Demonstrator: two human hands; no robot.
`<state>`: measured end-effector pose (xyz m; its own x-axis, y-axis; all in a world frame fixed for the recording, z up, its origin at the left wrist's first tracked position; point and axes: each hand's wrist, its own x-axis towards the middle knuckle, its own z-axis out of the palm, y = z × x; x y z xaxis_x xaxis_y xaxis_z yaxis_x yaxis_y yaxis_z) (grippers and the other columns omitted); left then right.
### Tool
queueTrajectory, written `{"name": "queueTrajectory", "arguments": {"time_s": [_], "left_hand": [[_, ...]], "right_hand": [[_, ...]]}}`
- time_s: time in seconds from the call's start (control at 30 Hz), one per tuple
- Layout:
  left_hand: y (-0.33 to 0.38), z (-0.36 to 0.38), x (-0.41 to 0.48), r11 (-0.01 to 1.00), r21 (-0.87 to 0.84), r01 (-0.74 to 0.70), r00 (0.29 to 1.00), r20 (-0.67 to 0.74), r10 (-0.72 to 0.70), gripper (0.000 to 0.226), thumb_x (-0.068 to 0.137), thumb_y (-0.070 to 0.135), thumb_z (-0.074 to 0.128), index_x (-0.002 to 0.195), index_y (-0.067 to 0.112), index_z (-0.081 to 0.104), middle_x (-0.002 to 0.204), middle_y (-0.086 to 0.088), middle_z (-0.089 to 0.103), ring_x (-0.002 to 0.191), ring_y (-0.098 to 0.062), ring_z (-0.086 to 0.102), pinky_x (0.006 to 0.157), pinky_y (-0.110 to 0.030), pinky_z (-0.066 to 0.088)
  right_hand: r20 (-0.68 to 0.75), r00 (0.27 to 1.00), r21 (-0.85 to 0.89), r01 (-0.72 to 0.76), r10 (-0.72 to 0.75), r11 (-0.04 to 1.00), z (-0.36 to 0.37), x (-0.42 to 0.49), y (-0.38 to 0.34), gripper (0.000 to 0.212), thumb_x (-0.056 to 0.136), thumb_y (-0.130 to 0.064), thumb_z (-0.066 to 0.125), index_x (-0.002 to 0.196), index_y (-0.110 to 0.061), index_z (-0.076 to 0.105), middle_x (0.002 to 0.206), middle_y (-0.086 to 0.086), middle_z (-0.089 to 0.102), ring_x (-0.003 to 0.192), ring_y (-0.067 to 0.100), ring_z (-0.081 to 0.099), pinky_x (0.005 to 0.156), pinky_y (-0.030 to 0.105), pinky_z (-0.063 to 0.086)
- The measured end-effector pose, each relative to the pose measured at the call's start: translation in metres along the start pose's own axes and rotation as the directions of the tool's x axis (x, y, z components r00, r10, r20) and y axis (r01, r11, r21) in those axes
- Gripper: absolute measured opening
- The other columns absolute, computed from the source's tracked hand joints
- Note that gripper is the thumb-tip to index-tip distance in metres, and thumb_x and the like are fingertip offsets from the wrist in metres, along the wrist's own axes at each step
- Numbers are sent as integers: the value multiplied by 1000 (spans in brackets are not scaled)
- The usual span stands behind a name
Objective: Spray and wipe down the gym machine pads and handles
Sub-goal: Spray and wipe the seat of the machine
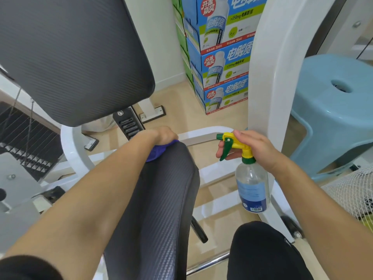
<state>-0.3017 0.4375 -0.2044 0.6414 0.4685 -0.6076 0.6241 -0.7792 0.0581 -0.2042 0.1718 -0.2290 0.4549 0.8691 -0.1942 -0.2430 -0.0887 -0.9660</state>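
Wiping, I judge: mid-frame the left grip (pixel 164 136) clutches a blue-purple cloth (pixel 154 153) on the dark textured seat pad (pixel 161 199). Right of it, the right grip (pixel 254 146) holds a clear yellow-triggered spray bottle (pixel 252 184). Next, probably sweep the cloth along the pad.

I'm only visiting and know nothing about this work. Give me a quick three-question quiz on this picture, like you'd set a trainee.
1. True or false: the right hand holds the spray bottle.
2. The left hand holds the purple cloth against: A) the back pad, B) the seat pad, C) the blue stool.
3. Fill in: the bottle's trigger is ____ in colour.
Key: 1 true; 2 B; 3 green.
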Motion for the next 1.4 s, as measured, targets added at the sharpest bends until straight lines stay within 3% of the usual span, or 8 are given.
{"name": "queueTrajectory", "arguments": {"time_s": [0.2,0.4,0.6,0.8,0.97,1.1,1.3,1.4], "left_hand": [[-7,3,4,996,-79,-30,997,68,35,30,100,29,44,101,12,69,115,-8,63,100,-26,55,85,-32,36],[3,3,7,984,-147,-96,990,84,110,29,78,41,54,86,21,72,110,-6,68,95,-24,61,94,-41,48],[32,9,-4,938,124,-323,946,62,317,21,93,32,52,102,27,70,106,0,65,102,-26,57,88,-37,46],[43,30,-70,740,299,-602,784,44,620,20,104,35,38,91,29,53,74,9,53,86,-22,56,77,-37,41],[36,52,-130,617,299,-728,669,115,734,24,99,38,37,80,28,47,75,4,60,80,-22,54,79,-43,47],[18,72,-186,504,300,-810,565,167,808,20,95,37,39,80,28,49,75,6,59,80,-21,50,82,-40,47],[34,51,-158,534,339,-774,619,229,752,23,86,47,37,78,33,53,71,5,63,77,-22,57,81,-38,50],[42,42,-114,630,417,-656,726,119,677,34,83,51,36,87,29,62,82,5,67,83,-24,59,79,-40,52]], "right_hand": [[-14,1000,41,-18,19,999,13,5,7,51,99,-44,47,104,-2,75,101,26,77,101,42,73,105,67,48],[-35,999,77,-13,16,997,21,16,10,52,98,-46,45,103,-4,74,99,23,77,97,38,74,93,50,55],[-81,996,50,-17,21,999,25,16,25,49,108,-38,42,109,1,71,97,22,78,96,36,74,95,52,54],[-119,993,159,2,17,987,28,-7,18,42,103,-33,44,100,-3,73,89,17,78,86,32,76,89,49,61],[-94,995,-18,20,-21,1000,40,-26,3,41,108,-35,46,105,-4,72,92,15,79,92,32,75,76,42,59],[-119,993,80,25,-15,997,46,-44,-8,45,108,-36,41,105,-4,71,93,16,79,92,31,75,64,33,57],[-233,972,157,28,9,987,57,-71,0,45,109,-36,41,103,-6,73,93,18,78,93,35,74,67,34,60],[-307,952,168,40,14,985,62,-85,5,45,104,-42,47,101,-8,76,95,18,79,94,37,74,70,36,61]]}}
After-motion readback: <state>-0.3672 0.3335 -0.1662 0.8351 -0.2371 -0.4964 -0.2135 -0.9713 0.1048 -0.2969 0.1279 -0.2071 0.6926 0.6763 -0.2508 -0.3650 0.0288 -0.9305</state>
